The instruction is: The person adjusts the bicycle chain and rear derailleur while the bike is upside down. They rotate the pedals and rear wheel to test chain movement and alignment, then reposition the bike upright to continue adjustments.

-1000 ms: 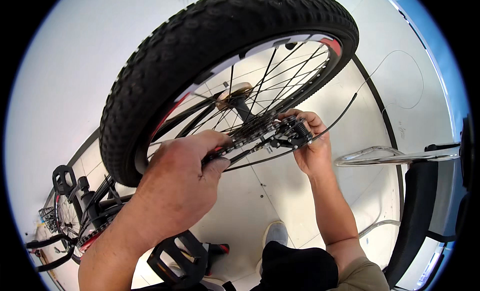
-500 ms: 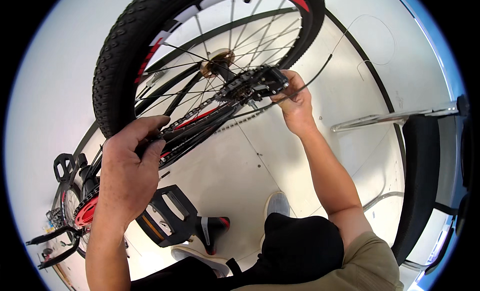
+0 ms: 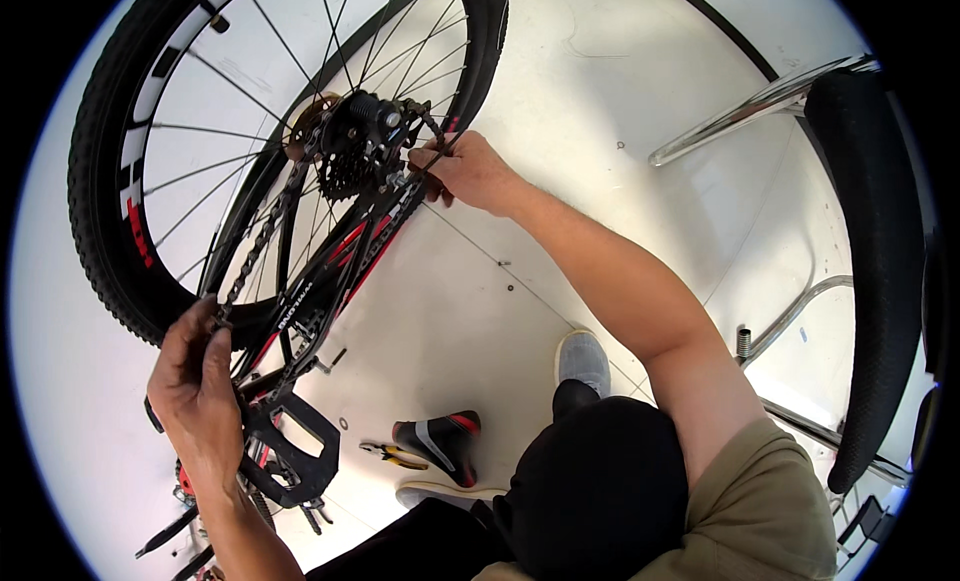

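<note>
A bicycle with its rear wheel (image 3: 88, 196) raised stands in front of me to the left. My left hand (image 3: 195, 391) pinches the chain (image 3: 262, 236) between thumb and fingers, low beside the tyre. The chain runs up from there to the rear sprockets (image 3: 345, 171). My right hand (image 3: 475, 171) is closed at the outer end of the rear derailleur (image 3: 385, 116); its fingertips are partly hidden behind the parts. A black cable passes in front of those fingers. Below the frame, a black pedal (image 3: 318, 476) is close to my left wrist.
Pliers (image 3: 395, 456) with yellow and black handles lie on the floor beside a black, grey and red saddle-shaped thing (image 3: 435, 443). Small rings are scattered on the pale tiles. A black-padded chair (image 3: 865, 281) with chrome legs stands at the right. My grey shoe (image 3: 583, 363) is near the middle.
The wheel and frame now appear farther left and turned in the view. My right hand stays at the derailleur, and my left is lower, pinching the chain. The pliers have come into sight.
</note>
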Tool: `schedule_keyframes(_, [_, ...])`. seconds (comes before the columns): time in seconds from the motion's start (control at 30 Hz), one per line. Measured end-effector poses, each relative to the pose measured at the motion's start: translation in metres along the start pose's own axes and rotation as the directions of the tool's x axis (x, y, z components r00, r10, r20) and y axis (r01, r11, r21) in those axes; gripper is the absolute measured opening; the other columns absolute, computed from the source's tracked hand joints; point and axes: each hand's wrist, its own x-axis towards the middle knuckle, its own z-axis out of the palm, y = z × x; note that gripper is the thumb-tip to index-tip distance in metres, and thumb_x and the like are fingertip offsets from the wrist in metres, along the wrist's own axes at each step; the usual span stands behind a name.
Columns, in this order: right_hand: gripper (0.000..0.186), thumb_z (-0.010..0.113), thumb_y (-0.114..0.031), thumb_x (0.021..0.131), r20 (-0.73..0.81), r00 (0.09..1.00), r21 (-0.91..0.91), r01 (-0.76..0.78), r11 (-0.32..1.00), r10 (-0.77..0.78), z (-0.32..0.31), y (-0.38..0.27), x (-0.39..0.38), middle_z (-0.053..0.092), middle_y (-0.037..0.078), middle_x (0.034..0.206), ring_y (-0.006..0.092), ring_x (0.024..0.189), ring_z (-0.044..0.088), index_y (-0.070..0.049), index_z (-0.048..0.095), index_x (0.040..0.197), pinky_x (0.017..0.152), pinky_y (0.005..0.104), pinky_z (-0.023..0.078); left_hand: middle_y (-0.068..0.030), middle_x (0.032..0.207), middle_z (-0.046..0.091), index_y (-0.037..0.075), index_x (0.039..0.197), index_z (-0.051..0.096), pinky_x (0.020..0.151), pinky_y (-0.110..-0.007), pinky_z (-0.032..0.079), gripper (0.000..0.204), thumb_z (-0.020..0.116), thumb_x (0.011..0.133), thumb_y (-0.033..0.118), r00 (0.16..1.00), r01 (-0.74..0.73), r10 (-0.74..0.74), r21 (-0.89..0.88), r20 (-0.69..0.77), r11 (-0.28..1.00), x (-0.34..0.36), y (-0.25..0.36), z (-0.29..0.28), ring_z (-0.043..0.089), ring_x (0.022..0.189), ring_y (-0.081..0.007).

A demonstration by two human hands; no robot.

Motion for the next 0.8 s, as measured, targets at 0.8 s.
schedule_keyframes(0.8, [0.025, 0.060, -0.017, 0.107, -0.207, 0.968, 0.605, 0.241, 0.759, -0.143, -0.004, -0.007, -0.024, 0.073, 0.010, 0.094, 0.0140, 0.064, 0.066, 0.003, 0.067, 0.119, 0.061, 0.0293, 0.058, -0.0079, 0.104, 0.070, -0.007, 0.118, 0.070, 0.085, -0.026, 0.050, 0.022, 0.067, 0.097, -0.002, 0.983, 0.181, -0.182, 0.023, 0.033, 0.983, -0.009, -0.006, -0.007, 0.063, 0.092, -0.0132])
